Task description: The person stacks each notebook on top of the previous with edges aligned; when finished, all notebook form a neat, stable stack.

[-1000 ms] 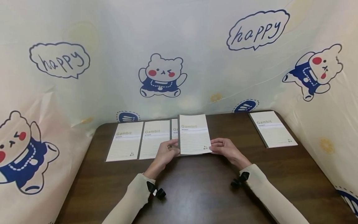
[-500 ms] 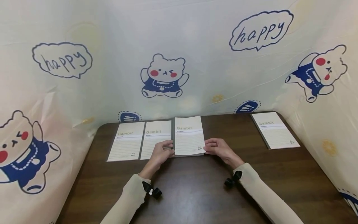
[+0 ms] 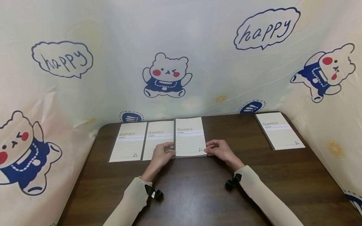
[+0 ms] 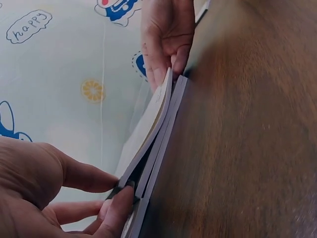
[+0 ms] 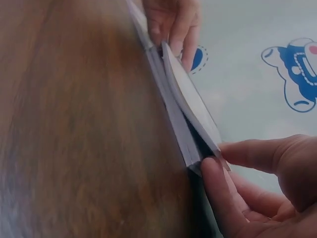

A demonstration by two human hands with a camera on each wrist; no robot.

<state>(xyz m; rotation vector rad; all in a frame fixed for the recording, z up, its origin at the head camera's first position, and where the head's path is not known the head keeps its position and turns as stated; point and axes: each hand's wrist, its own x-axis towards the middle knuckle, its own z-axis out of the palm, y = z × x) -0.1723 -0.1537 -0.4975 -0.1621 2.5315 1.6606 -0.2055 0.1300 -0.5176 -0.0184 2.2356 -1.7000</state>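
Both hands hold a white "Gambit" notebook with a dark spine by its near corners. My left hand pinches the left corner between thumb and fingers; my right hand pinches the right one. In the left wrist view, the held notebook bows slightly over a small stack of notebooks, with a narrow dark gap between them near the fingers. The right wrist view shows the same gap above the stack. From the head view the held notebook covers nearly all of that stack.
Two matching notebooks lie side by side to the left, the outer notebook and the inner notebook. Another notebook lies at the far right of the brown table. A printed curtain hangs right behind the table's back edge.
Both hands have carried the held notebook left and lowered it onto line with the stack. The notebook below, first showing at its left, is now almost covered.
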